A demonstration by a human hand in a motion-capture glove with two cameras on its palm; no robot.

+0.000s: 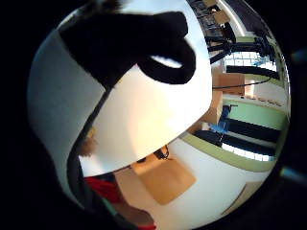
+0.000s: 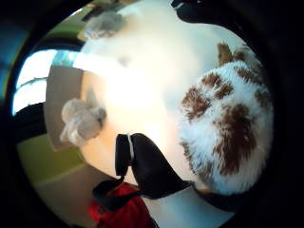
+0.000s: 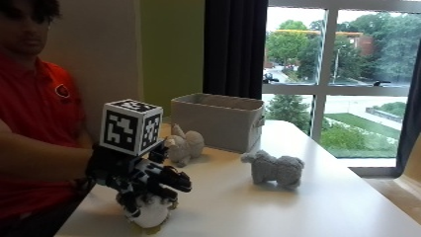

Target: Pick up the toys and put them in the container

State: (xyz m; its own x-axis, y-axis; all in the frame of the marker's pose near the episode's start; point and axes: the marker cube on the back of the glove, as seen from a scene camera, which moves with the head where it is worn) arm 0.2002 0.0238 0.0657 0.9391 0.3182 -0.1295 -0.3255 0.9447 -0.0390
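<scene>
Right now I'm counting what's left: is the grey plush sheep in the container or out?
Out. The grey plush sheep stands upright on the white table, apart from the grey fabric container.

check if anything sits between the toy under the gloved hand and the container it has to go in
Yes, partly. The right hand is curled over a brown-spotted white toy at the table's near edge. A pale plush toy stands on the table between it and the grey container. Lifting the toy over it should clear the way.

On the table (image 3: 329,207), two toys (image 3: 184,146) (image 3: 273,169) lie before the container (image 3: 217,121).
</scene>
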